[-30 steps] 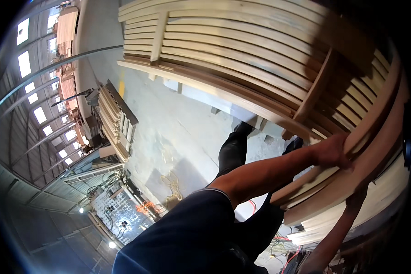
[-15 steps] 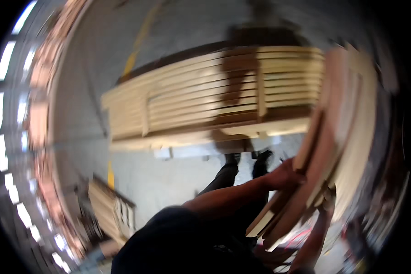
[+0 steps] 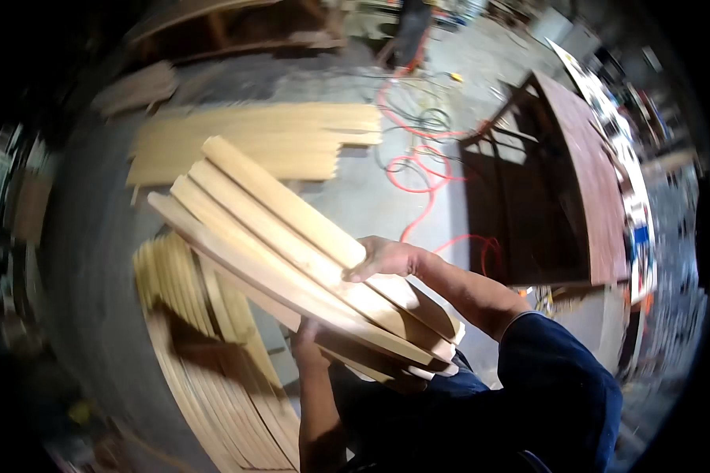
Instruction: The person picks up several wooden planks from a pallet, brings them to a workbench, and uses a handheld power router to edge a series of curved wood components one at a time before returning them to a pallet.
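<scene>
Several pale wooden boards (image 3: 276, 236) lie stacked together in my grip, slanting from the upper left toward my body. My right hand (image 3: 386, 258) clasps their upper edge, thumb on the top face and fingers partly hidden around the side. Under the lower edge, my left hand (image 3: 309, 340) grips the bundle, most of its fingers hidden beneath. The near ends of the boards reach my torso and look rounded or tapered.
Lower left stands a slatted wooden piece (image 3: 237, 386). Pale boards (image 3: 237, 138) lie in a row beyond the bundle. Red hose (image 3: 406, 185) and dark cables coil over the floor. A brown wooden table or cabinet (image 3: 588, 181) stands right; another wooden frame (image 3: 237, 27) is at the back.
My view has swung to the right, away from the slatted piece, now lower left. The boards have come from the right side to the middle, still in both hands.
</scene>
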{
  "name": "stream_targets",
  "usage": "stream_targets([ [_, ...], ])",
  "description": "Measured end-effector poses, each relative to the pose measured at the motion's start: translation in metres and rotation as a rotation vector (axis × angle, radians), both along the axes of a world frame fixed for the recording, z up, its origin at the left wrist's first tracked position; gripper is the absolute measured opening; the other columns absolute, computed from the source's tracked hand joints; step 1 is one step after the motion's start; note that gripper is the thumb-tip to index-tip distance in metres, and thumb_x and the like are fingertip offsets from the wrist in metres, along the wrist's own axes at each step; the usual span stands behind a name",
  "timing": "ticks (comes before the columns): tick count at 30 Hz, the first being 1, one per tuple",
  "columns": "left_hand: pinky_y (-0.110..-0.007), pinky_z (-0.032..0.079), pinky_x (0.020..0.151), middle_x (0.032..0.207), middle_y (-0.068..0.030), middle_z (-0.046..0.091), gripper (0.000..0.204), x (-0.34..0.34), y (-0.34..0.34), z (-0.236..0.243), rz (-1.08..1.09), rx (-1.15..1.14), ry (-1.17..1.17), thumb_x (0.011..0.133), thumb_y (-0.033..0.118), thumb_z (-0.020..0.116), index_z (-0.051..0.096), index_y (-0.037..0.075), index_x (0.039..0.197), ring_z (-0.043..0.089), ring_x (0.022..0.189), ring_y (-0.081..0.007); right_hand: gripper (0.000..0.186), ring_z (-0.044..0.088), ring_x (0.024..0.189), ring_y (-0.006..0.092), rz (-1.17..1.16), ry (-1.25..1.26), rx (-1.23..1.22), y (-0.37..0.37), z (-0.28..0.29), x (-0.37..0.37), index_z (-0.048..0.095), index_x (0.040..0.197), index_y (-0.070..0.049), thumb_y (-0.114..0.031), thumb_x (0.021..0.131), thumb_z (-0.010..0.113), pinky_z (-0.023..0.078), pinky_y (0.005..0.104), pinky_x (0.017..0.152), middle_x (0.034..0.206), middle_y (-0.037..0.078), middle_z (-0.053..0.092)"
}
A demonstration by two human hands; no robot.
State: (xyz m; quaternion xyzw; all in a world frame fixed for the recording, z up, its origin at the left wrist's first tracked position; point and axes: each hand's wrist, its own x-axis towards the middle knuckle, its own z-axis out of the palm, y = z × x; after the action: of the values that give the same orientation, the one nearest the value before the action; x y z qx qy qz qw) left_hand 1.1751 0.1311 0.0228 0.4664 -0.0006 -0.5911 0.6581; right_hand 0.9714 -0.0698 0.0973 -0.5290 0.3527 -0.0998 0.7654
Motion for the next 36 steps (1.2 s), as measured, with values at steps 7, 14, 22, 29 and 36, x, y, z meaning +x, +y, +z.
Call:
stream_targets([
  [7,-0.048,0.045,0.118,0.150,-0.0178,0.059,0.077,-0.164,-0.093,0.017,-0.566,-0.114,0.203,0.094,0.029,0.075,0.045,-0.003,0.157,0.058,0.136,-0.0353,0.083,0.066,0.124,0.0242,-0.339,0.189,-0.190,0.001,0.016,-0.237,0.062,0.146,0.001,-0.040,0.080,0.091,0.048,0.0390,0.112,0.137,0.015,0.071],
  [14,-0.051,0.053,0.112,0.143,-0.0216,0.062,0.076,-0.346,-0.149,0.047,-0.933,-0.165,0.254,0.090,0.020,0.074,0.043,0.001,0.157,0.062,0.130,-0.0392,0.073,0.067,0.120,0.0197,-0.818,0.044,-0.064,0.072,0.074,-0.422,0.064,0.143,0.002,-0.017,0.078,0.091,0.050,0.0371,0.110,0.135,0.011,0.071],
  [22,-0.049,0.054,0.113,0.145,-0.0151,0.060,0.079,-0.549,-0.185,0.028,-1.300,-0.216,0.480,0.090,0.015,0.081,0.040,0.004,0.157,0.061,0.133,-0.0330,0.072,0.069,0.115,0.0194,-1.195,-0.014,0.036,0.138,0.057,-0.594,0.062,0.143,0.002,-0.016,0.079,0.090,0.056,0.0364,0.102,0.134,0.011,0.070],
  [29,-0.051,0.050,0.117,0.149,-0.0209,0.060,0.077,-0.753,-0.199,-0.031,-1.513,-0.010,0.376,0.096,0.036,0.077,0.045,-0.003,0.154,0.060,0.136,-0.0368,0.078,0.071,0.109,0.0203,-1.367,0.085,0.058,0.156,-0.015,-0.785,0.064,0.140,0.002,-0.026,0.074,0.095,0.057,0.0377,0.101,0.126,0.012,0.074],
  [36,-0.052,0.044,0.121,0.159,-0.0241,0.049,0.077,-0.939,-0.204,-0.036,-1.608,0.057,0.343,0.105,0.039,0.064,0.035,-0.006,0.160,0.052,0.144,-0.0389,0.075,0.071,0.112,0.0220,-1.404,0.093,0.200,0.150,-0.037,-0.960,0.067,0.139,0.000,-0.028,0.075,0.094,0.055,0.0365,0.103,0.125,0.013,0.076],
])
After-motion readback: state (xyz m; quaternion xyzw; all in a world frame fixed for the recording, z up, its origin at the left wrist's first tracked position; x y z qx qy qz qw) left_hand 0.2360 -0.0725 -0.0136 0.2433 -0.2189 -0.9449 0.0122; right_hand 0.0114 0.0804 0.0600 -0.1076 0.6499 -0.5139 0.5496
